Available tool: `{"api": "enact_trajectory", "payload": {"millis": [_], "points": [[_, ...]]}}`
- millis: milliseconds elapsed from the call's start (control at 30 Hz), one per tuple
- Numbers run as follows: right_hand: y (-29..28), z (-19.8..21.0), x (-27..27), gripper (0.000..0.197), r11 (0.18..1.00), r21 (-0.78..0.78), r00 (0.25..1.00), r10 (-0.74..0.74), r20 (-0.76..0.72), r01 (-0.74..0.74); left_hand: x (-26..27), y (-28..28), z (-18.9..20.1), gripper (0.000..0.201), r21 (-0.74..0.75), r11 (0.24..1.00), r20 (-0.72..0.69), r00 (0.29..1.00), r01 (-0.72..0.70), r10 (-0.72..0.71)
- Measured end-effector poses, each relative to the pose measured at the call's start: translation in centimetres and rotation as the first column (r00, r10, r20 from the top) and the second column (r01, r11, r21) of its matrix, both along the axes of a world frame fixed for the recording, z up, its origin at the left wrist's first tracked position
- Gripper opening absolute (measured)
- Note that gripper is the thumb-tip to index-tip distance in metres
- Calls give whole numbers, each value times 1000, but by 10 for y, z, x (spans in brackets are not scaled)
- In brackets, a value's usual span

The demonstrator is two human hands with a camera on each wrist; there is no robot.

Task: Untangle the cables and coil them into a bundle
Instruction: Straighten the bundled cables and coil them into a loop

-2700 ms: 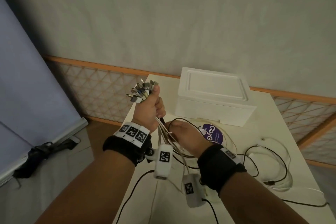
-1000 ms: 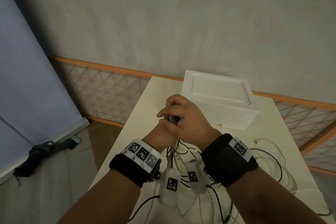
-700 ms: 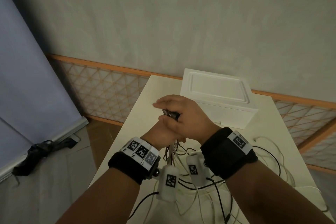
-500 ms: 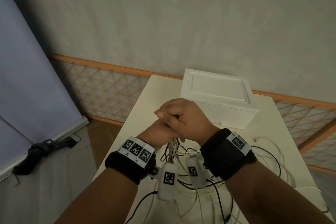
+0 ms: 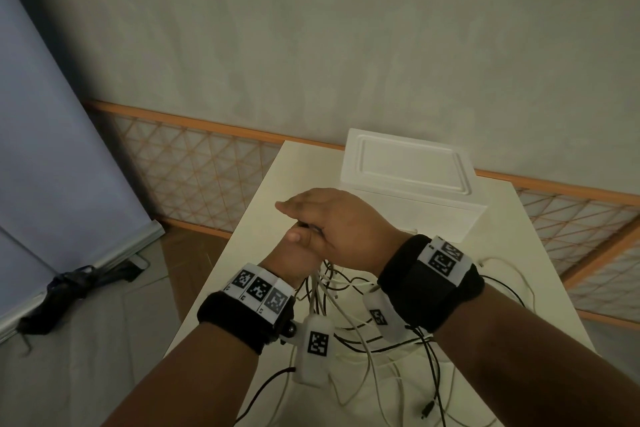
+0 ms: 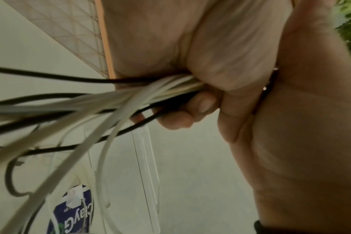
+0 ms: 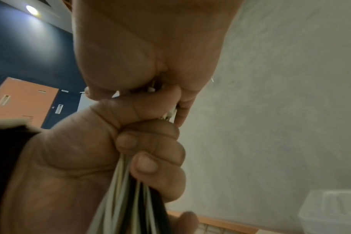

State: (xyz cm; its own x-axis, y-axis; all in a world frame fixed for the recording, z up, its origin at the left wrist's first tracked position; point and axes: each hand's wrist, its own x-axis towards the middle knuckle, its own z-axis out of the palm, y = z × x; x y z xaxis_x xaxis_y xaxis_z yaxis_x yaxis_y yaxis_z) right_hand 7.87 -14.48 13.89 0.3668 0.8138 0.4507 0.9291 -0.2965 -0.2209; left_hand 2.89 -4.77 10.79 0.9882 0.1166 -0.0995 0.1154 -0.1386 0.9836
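Several thin white and black cables (image 5: 346,291) hang in a bunch from my left hand (image 5: 298,250), which grips them in a fist above the table. In the left wrist view the fingers (image 6: 190,110) curl round the cable bunch (image 6: 130,98). My right hand (image 5: 339,222) lies over the top of that fist, palm down and fingers stretched to the left. It covers the plug ends. The right wrist view shows my right palm (image 7: 140,47) pressing on the plug tips (image 7: 151,89), above the left hand (image 7: 110,142) and the cables (image 7: 130,197).
The cables' loose loops (image 5: 398,374) spread over the cream table (image 5: 519,270) under my wrists. A white lidded box (image 5: 408,177) stands at the table's far end. A purple-labelled item (image 6: 74,218) lies under the cables. Floor and a lattice wall panel lie to the left.
My right hand came up from the hanging cables onto the plug ends held in the left fist. In the last half second its fingers straightened from curled to flat.
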Motion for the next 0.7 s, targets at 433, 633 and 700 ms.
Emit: {"api": "enact_trajectory", "payload": {"millis": [433,633,700], "points": [[4,-45,-15,39,961,189,262,133,-956,201,20,15,18,43,-550,835,71,997,9,36],[-9,-54,-19,36,970,-95,447,-188,-874,222,23,19,-7,41,-560,825,179,983,78,28],[-15,-48,-15,65,974,-38,481,-143,-865,222,25,22,-13,39,-495,862,195,981,110,-13]]}}
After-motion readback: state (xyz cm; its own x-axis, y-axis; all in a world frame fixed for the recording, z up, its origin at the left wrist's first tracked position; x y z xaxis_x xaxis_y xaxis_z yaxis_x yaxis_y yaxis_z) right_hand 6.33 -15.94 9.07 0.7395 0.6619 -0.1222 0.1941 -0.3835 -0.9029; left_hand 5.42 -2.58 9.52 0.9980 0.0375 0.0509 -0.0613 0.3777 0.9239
